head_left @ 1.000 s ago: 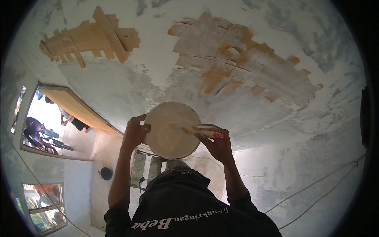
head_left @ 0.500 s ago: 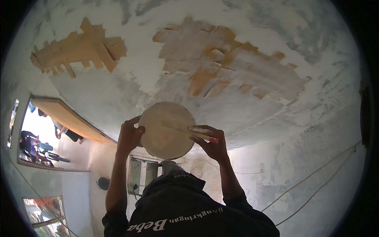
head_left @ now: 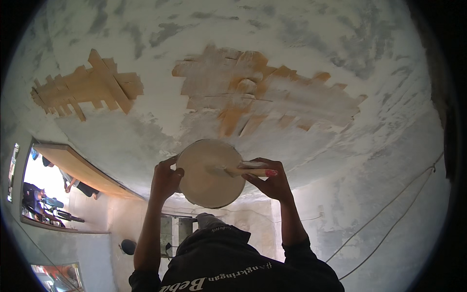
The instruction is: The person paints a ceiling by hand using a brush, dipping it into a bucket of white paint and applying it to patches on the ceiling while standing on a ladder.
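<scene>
Held in front of me is a round bucket (head_left: 214, 207), full nearly to its rim with a smooth, pale beige mixture (head_left: 204, 190). My left hand (head_left: 167, 180) grips its left rim, thumb over the edge. At the right rim, my right hand (head_left: 272, 182) is closed on a brush (head_left: 248, 172) with a pale handle and a red end. The brush's far end reaches into the mixture, so its bristles are hard to make out. Something whitish lies along the right fingers; I cannot tell whether it is smeared mixture or another tool.
Beyond the bucket spreads a mottled grey-white surface with two brown, strip-edged patches (head_left: 243, 92) (head_left: 92, 82), the larger streaked white. An open doorway (head_left: 46, 175) at left shows people and a bicycle. Thin cords (head_left: 379, 219) hang at right. A dark round object (head_left: 128, 246) is at lower left.
The brown patches have shifted lower and left in view. Bucket and both hands appear slightly lower and further right. The brush has slid rightward across the mixture.
</scene>
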Tool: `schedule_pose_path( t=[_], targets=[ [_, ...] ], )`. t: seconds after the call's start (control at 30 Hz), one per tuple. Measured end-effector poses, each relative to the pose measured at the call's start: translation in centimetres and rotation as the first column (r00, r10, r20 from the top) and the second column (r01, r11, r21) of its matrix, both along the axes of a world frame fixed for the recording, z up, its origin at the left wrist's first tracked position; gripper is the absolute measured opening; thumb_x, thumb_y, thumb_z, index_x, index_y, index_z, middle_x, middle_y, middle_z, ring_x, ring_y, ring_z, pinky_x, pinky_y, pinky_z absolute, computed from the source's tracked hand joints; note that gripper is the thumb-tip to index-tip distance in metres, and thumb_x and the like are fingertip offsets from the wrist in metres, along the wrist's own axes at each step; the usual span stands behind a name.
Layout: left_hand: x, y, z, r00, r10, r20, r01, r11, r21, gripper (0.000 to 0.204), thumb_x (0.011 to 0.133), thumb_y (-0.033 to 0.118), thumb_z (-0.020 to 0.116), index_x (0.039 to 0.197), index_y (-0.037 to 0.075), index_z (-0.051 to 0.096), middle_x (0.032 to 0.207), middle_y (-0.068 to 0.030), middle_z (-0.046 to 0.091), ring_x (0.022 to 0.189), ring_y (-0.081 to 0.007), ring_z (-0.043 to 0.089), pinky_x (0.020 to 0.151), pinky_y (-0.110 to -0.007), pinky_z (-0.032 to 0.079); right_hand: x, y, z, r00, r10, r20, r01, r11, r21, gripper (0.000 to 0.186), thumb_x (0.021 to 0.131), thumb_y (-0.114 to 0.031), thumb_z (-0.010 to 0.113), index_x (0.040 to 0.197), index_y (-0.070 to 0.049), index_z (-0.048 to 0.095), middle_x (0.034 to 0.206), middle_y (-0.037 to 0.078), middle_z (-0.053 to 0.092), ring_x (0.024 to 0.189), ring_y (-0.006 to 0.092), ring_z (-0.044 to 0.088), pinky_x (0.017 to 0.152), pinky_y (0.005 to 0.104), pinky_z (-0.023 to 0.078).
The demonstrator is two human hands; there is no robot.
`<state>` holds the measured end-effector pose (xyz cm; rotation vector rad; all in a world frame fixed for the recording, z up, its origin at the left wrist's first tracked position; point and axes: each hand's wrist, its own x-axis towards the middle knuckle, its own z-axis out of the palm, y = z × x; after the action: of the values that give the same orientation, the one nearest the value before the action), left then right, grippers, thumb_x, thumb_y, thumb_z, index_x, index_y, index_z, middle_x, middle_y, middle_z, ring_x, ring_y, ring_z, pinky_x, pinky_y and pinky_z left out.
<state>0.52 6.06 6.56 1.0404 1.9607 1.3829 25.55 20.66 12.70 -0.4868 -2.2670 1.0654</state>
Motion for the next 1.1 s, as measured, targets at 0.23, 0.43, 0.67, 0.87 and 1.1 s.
schedule_pose_path(
  t=[0.23,0.43,0.67,0.87,1.1],
  targets=[
    [-0.7,-0.1,1.7,0.986,-0.064,0.154,0.084,0.988,-0.133,0.048,0.068,0.006,0.053,0.114,-0.004,0.062,0.064,-0.0159,0.065,0.052,-0.0204,0.064,0.049,-0.033,0.054,-1.0,-0.6,0.3,0.999,-0.005,-0.053,0.004,1.0,-0.016,0.025,0.079,-0.01,0.074,0.102,-0.001,0.069,0.092,0.012,0.07,0.083,0.0189,0.068,0.074,0.0287,0.053],
    [-1.6,-0.6,2.4,0.945,-0.133,0.3,0.16,0.985,-0.067,0.045,0.067,0.003,0.053,0.111,-0.004,0.064,0.069,-0.0133,0.063,0.047,-0.0187,0.06,0.037,-0.028,0.049,-0.9,-1.0,1.5,0.994,-0.027,-0.107,0.028,1.0,0.01,0.019,0.079,-0.008,0.073,0.098,-0.002,0.071,0.094,0.009,0.071,0.087,0.0164,0.068,0.079,0.0284,0.053],
    [-1.0,-0.6,3.3,0.965,-0.131,0.228,0.152,0.985,-0.079,0.047,0.068,0.003,0.053,0.114,-0.005,0.063,0.071,-0.015,0.065,0.046,-0.0181,0.061,0.038,-0.028,0.049,-0.7,-0.9,0.7,0.982,-0.098,-0.163,0.086,0.993,-0.08,0.018,0.079,-0.006,0.073,0.097,-0.003,0.071,0.095,0.009,0.071,0.088,0.0166,0.068,0.08,0.0282,0.052],
    [-1.1,0.1,3.7,0.978,-0.14,0.154,0.153,0.985,-0.08,0.047,0.07,0.004,0.053,0.116,-0.006,0.061,0.065,-0.0146,0.064,0.045,-0.0176,0.06,0.039,-0.027,0.05,0.2,0.8,2.1,0.985,-0.04,-0.169,0.077,0.972,0.222,0.021,0.077,-0.008,0.076,0.096,-0.001,0.07,0.091,0.012,0.071,0.083,0.018,0.07,0.073,0.0269,0.054],
    [-2.0,0.8,2.2,0.977,-0.125,0.172,0.136,0.989,-0.053,0.051,0.065,0.006,0.056,0.114,-0.007,0.061,0.064,-0.0139,0.063,0.043,-0.0181,0.059,0.037,-0.028,0.05,0.4,4.2,5.4,0.96,-0.119,-0.252,0.222,0.872,0.435,0.022,0.076,-0.009,0.077,0.095,-0.002,0.069,0.09,0.012,0.07,0.079,0.0217,0.07,0.069,0.0295,0.055]
  ],
)
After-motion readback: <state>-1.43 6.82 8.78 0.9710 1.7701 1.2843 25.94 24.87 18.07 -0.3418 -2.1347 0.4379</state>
